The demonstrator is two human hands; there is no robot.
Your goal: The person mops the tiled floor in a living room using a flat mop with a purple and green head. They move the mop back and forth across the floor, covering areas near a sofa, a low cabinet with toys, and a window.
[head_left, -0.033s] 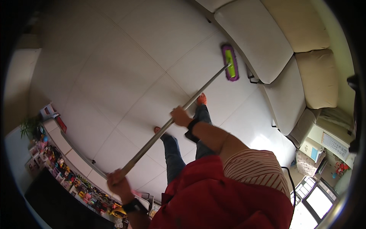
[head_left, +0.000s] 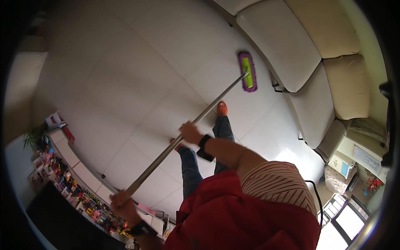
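Observation:
A flat mop (head_left: 248,75) with a purple fringed pad and a lime green plate lies on the pale tiled floor, close to the sofa's front edge. Its long metal handle (head_left: 160,157) slants down to the lower left across my body. My left hand (head_left: 124,205) is wrapped round the handle's top end. Farther down the pole, my right hand (head_left: 191,133) is closed round it as well. Both wrists carry black bands. My feet in orange shoes (head_left: 223,108) stand below the handle, partly covered by it on the left.
A beige sofa (head_left: 287,48) with thin black legs runs along the right. On the left, a long low white cabinet (head_left: 83,173) holds many small toys, a plant (head_left: 34,137) and a dark screen (head_left: 62,221). Pale floor tiles (head_left: 108,83) stretch ahead.
The mop head has shifted slightly left and toward me, away from the sofa. Both hands have moved a little left and nearer with the handle, keeping their grip.

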